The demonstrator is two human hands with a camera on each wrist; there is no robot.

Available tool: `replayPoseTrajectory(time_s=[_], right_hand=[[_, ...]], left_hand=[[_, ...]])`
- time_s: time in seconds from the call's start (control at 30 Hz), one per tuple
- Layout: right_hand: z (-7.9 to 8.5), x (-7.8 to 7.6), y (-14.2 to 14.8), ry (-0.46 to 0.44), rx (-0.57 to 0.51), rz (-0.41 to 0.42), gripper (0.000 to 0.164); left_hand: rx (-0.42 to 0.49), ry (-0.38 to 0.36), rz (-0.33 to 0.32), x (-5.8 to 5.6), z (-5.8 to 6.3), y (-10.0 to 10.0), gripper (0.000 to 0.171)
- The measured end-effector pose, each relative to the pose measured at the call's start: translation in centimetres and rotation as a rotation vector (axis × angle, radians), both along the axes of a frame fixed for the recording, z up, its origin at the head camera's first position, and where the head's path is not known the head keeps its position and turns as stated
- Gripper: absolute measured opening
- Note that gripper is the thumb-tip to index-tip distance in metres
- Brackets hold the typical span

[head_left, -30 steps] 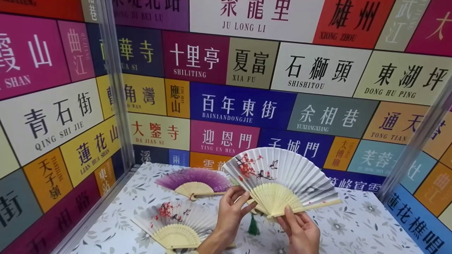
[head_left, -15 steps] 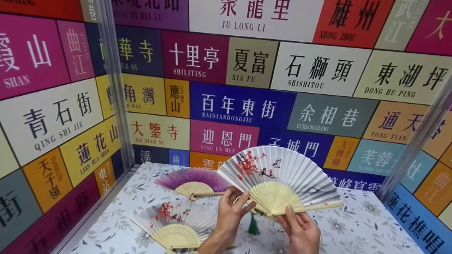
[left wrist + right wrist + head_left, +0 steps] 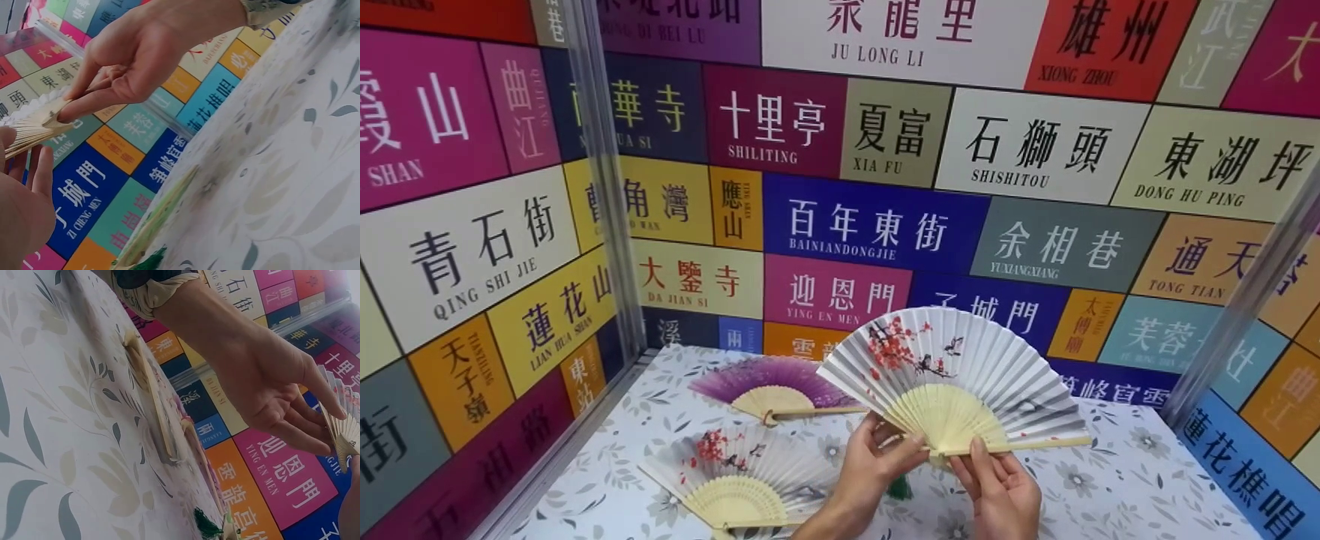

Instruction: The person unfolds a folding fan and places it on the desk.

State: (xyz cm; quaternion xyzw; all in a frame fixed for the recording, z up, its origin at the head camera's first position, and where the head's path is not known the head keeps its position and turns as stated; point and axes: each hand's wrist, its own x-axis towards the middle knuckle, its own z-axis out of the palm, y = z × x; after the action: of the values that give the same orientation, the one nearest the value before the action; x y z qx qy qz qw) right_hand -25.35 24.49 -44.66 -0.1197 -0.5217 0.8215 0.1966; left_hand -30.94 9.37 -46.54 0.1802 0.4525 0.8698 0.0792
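Observation:
Both hands hold a spread white folding fan [image 3: 960, 367] with red blossoms, birds and pale bamboo ribs, raised above the table. My left hand [image 3: 866, 465] pinches its left side low down, thumb on the front near the pivot, fingers behind. My right hand [image 3: 997, 487] grips the right end of the ribs beside the pivot; in the left wrist view its thumb and finger close on the rib ends [image 3: 50, 115]. A similar blossom fan [image 3: 731, 499] lies spread on the table at left. Behind it lies a spread purple fan [image 3: 787, 382].
A green tassel [image 3: 900, 487] shows between the hands, low down. In the left wrist view a yellow-green folded or partly spread fan [image 3: 160, 216] lies by it. The flower-patterned table [image 3: 1110, 480] is enclosed by wall panels [image 3: 877, 217] with coloured signs.
My left hand has slid right along the fan's lower edge, its thumb now near the pivot. The fan has spread slightly wider to the left. My right hand stays in place.

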Motion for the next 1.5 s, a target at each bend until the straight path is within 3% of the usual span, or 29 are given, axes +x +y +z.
replayPoseTrajectory(time_s=[0.17,0.33,0.5,0.77,0.97,1.2,1.33,1.5], right_hand=[[0.0,0.0,0.0,0.001,-0.005,0.002,0.06],[0.1,0.1,-0.2,0.016,-0.042,-0.008,0.055],[0.1,0.2,-0.7,0.006,-0.043,-0.014,0.059],[-0.5,0.4,-1.3,-0.063,-0.03,-0.014,0.064],[-0.9,1.0,-1.0,-0.062,-0.08,0.082,0.06],[-0.9,2.6,-0.8,-0.179,-0.057,0.218,0.047],[0.4,3.1,-0.1,-0.149,0.008,0.185,0.038],[2.1,3.4,1.7,-0.064,0.037,0.122,0.029]], left_hand=[[-0.043,0.001,-0.031,0.7,-0.5,0.7,0.075],[-0.048,-0.047,0.032,0.8,-0.6,1.1,0.076],[-0.034,-0.066,0.089,0.8,-0.5,1.1,0.076],[-0.028,-0.011,0.132,0.5,-0.6,0.6,0.064],[-0.058,0.038,0.147,0.3,-0.8,0.4,0.057],[-0.136,0.0,0.168,0.1,-1.3,-0.2,0.055],[-0.213,-0.038,0.132,0.5,-2.2,-0.9,0.052],[-0.368,-0.035,0.097,1.4,-4.4,-2.3,0.049]])
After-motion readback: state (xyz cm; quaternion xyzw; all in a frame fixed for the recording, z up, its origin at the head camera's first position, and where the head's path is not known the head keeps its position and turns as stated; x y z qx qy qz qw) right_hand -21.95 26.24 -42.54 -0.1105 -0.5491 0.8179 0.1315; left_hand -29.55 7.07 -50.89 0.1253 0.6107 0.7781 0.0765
